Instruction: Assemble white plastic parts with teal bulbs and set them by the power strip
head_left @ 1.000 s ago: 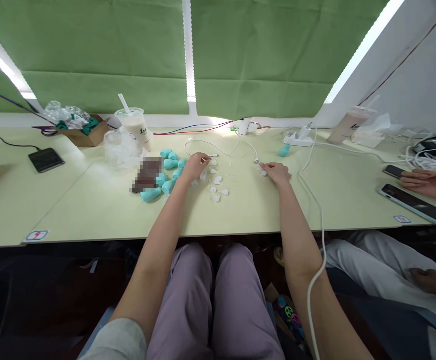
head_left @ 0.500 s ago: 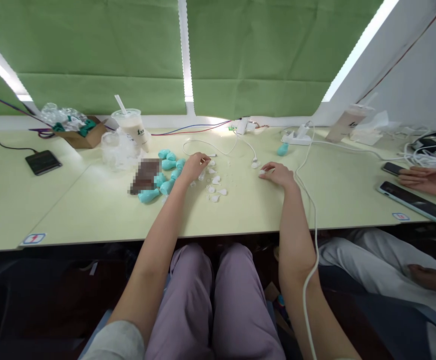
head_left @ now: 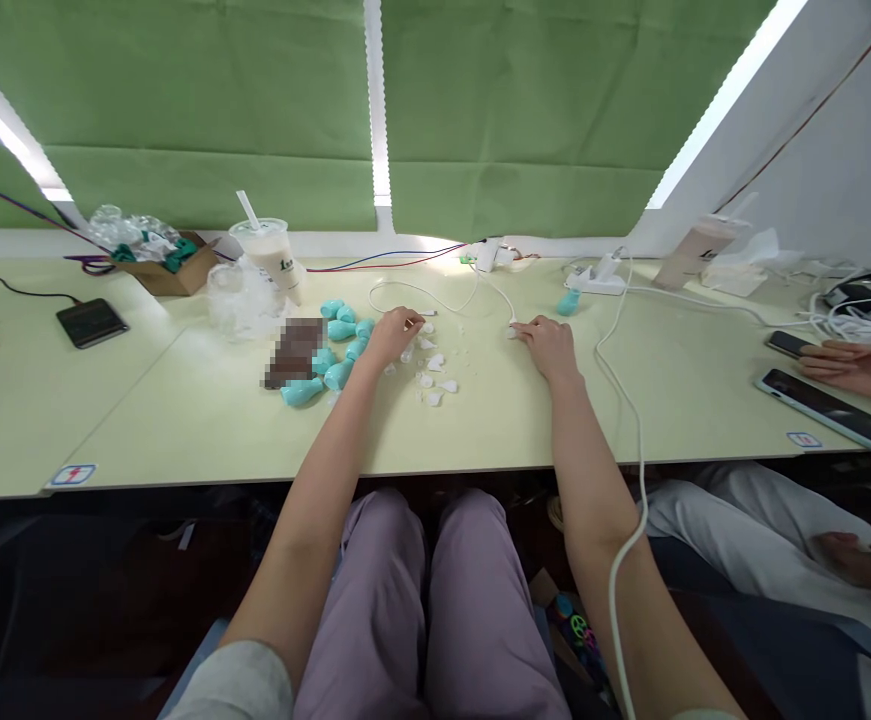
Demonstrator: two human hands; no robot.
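My left hand (head_left: 390, 340) rests over the table beside a cluster of turquoise bulb-shaped pieces (head_left: 339, 374), its fingertips pinched together; what they hold, if anything, is too small to make out. Just right of it lie several small white and clear plastic bits (head_left: 436, 362), some shaped like teardrops. My right hand (head_left: 551, 345) has its thumb and fingertips closed at a small white piece (head_left: 511, 332), by the end of a thin white cable (head_left: 505, 293). The fingers partly hide that piece.
A pixelated brown patch (head_left: 296, 352) lies left of the turquoise pieces. Behind stand a drink cup (head_left: 266, 245), a plastic bag (head_left: 236, 300) and a cardboard box (head_left: 172, 278). A long white cable (head_left: 639, 450) crosses my right arm. Another person's hand (head_left: 859, 365) is near a phone (head_left: 832, 410).
My right hand has shifted slightly left and away from me, to the white pieces at the cable's end. My left hand stays nearly in place; the view has moved slightly.
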